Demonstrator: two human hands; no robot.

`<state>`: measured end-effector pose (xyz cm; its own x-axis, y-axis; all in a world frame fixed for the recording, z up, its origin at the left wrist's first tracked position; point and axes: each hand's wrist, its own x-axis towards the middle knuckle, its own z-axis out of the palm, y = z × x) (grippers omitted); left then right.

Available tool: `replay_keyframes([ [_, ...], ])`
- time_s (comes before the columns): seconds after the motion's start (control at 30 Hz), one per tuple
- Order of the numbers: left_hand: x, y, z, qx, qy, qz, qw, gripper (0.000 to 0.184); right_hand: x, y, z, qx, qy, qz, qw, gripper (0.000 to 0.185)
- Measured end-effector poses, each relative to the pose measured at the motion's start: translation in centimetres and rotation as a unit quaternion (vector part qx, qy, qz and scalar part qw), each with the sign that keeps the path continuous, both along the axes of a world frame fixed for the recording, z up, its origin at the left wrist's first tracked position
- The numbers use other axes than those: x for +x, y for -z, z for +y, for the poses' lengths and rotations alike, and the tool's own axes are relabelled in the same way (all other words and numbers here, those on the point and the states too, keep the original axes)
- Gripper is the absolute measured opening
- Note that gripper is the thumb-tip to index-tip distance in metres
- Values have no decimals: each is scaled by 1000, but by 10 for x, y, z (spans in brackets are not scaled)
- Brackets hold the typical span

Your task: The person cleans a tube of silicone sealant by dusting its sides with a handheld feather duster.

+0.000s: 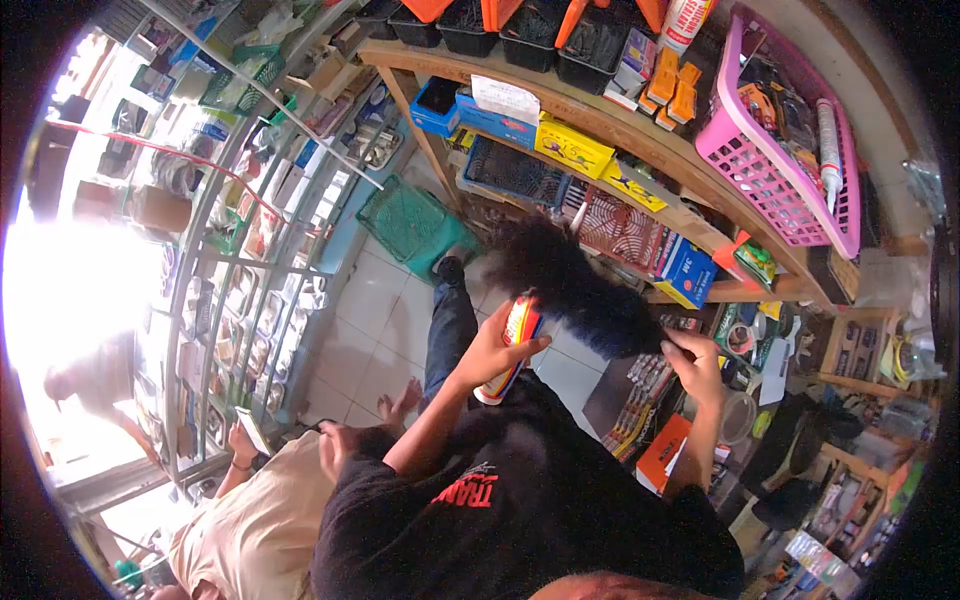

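Note:
My left hand (pixel 490 352) is wrapped around a can (pixel 522 322) with a red and yellow label and a white end, held tilted in front of my black shirt. My right hand (pixel 697 368) is closed at the right end of a dark, fluffy feather duster (pixel 570 290). Its handle does not show clearly. The duster's feathers spread leftward beyond the top of the can, in front of the shelves.
Ahead, a wooden shelf (pixel 600 110) bears boxes, black bins and a pink basket (pixel 780 190). A green crate (pixel 405 225) sits on the tiled floor (pixel 375 315). Glass shelving lines the left. Another person in a beige shirt (pixel 262 510) holds a phone (pixel 252 430) close by.

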<state>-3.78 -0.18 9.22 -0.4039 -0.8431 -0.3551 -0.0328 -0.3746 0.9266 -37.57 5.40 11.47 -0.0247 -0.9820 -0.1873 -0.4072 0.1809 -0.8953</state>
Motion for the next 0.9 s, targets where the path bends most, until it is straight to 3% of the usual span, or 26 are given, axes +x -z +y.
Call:
replay_keyframes([
  [0.07, -4, 4, 7, 7, -3, 22, 1000, 42, -4, 7, 7, -27, 35, -6, 999, 26],
  [0.17, -13, 8, 17, -21, 4, 30, 999, 44, -16, 3, 21, 36, 1, 5, 999, 25],
  [0.27, -21, 8, 26, -40, 15, 24, 999, 46, -14, -6, 33, 5, -6, -10, 1000, 24],
  [0.37, -32, 11, 33, -43, 17, 44, 998, 48, -25, 11, 57, -27, 85, -22, 996, 24],
  [0.43, -41, 10, 36, -54, 28, 39, 997, 48, -37, 9, 71, 21, 59, -18, 998, 25],
  [0.53, -53, 7, 35, -5, 76, 40, 996, 47, -45, 5, 90, 0, 54, 22, 998, 27],
  [0.63, -72, 2, 26, -27, 122, 52, 991, 44, -37, -9, 105, -29, 176, 14, 984, 27],
  [0.73, -92, -7, 11, -34, 197, 58, 978, 45, -47, -16, 135, 0, 146, 40, 988, 28],
  [0.77, -94, 5, -3, -48, 296, 0, 954, 48, -51, -11, 149, -22, 144, 82, 986, 29],
  [0.83, -114, 0, -8, -15, 280, 150, 948, 48, -40, -21, 160, -80, 252, 137, 955, 27],
  [0.9, -135, 7, -28, -107, 349, 68, 929, 49, -26, -21, 178, -99, 371, 135, 914, 25],
])
